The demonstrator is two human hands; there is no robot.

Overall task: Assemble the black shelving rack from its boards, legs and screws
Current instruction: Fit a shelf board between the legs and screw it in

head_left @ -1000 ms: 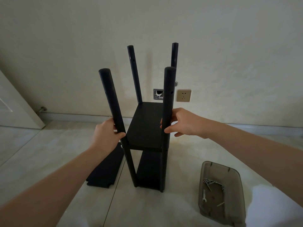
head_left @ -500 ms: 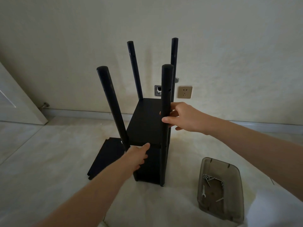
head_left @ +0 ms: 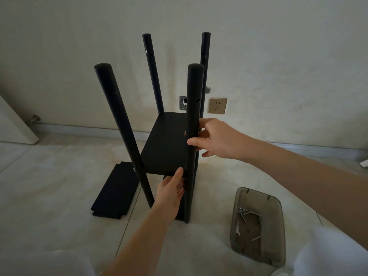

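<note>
The half-built black shelving rack (head_left: 169,144) stands upright on the pale tiled floor (head_left: 59,176), close to the wall, with four round legs rising well above its upper board (head_left: 167,142); a lower board sits beneath it, mostly in shadow. The right hand (head_left: 216,139) has its grip clamped round the near right leg (head_left: 194,120), thumb in front and fingers wrapped behind, a little above the upper board. The left hand (head_left: 171,191) reaches under the front edge of that board beside the same leg, thumb pressed up against the edge; its fingers go under the board and out of sight, so whether that grip is closed on anything cannot be told. A loose black board (head_left: 115,191) with notched corners lies flat on the floor just left of the rack, touching nothing else. To the right, apart from the rack, a smoky translucent plastic tray (head_left: 258,251) holds screws (head_left: 244,214) and a small flat wrench (head_left: 237,230). A wall socket (head_left: 218,105) shows behind the legs.
</note>
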